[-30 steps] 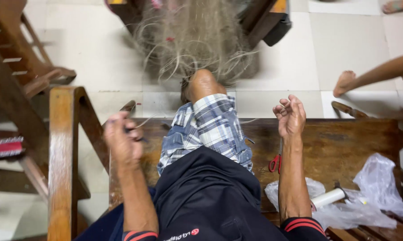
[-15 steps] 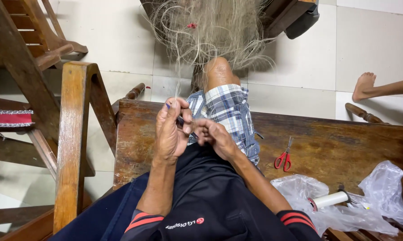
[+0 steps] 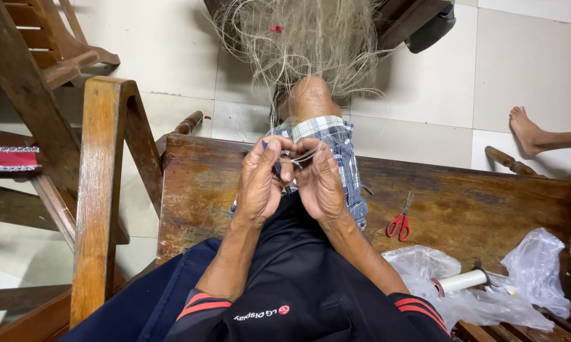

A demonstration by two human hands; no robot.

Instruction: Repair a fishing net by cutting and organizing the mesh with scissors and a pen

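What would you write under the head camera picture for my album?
Seated on a wooden bench, the left hand and right hand work thin line from a tangled net, red scissors nearby.

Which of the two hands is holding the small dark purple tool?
The left hand: the small dark purple tool runs between its thumb and fingers, its tip above the forefinger. The right hand pinches only pale thread.

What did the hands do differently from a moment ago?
The left hand and right hand, spread wide apart a second ago, came together over the lap and now pinch thin thread between them. The red scissors, spool and net stayed put.
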